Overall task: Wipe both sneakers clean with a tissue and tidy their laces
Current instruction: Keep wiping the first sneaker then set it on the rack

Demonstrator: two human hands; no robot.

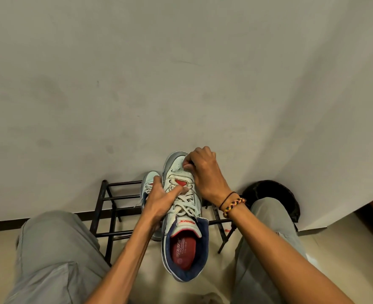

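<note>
In the head view, a white leather sneaker with grey toe trim, a navy collar and a red insole was held up between the person's knees, toe pointing away toward the wall and heel opening facing the camera. The left hand gripped it from the left side, fingers wrapped under the upper and the thumb lying across the white flat laces near the red tongue patch. The right hand was curled over the toe end, its fingertips pressed together in a pinch at the toe box; whether they pinched a lace end, a tissue or only the leather could not be told. A thin black cord and a braided multicoloured bracelet circled the right wrist.

A second matching white sneaker sat just behind and left of the held one, mostly hidden by the left hand, resting on the top bars of a low black metal shoe rack. The rack stood against a plain off-white wall on a pale tiled floor. Grey trousers covered both knees at either side. A dark round bin stood to the right of the rack, partly behind the right knee.
</note>
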